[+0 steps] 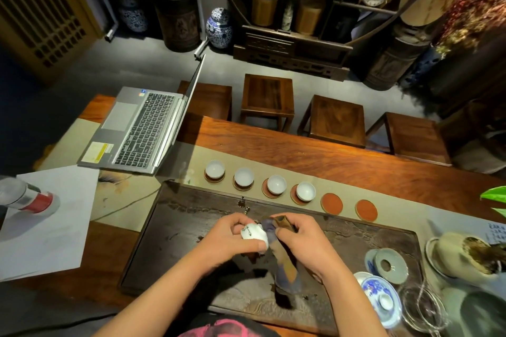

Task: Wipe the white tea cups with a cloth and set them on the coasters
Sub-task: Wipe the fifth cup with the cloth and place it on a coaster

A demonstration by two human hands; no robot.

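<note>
Dark carved tea tray (191,216) on a wooden table
Above tray: left hand (232,238) gripping glossy white cup (253,235), right hand (297,238) pinching soft brown-blue cloth (284,257) against it

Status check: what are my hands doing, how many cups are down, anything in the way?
Left hand grips white cup; right hand wipes with cloth. Four cups on coasters, two coasters bare. Nothing blocking them.

dim room: grey floor (142,63), dark wooden shelf (293,44), four wooden stools (268,98) behind table (328,156).
</note>
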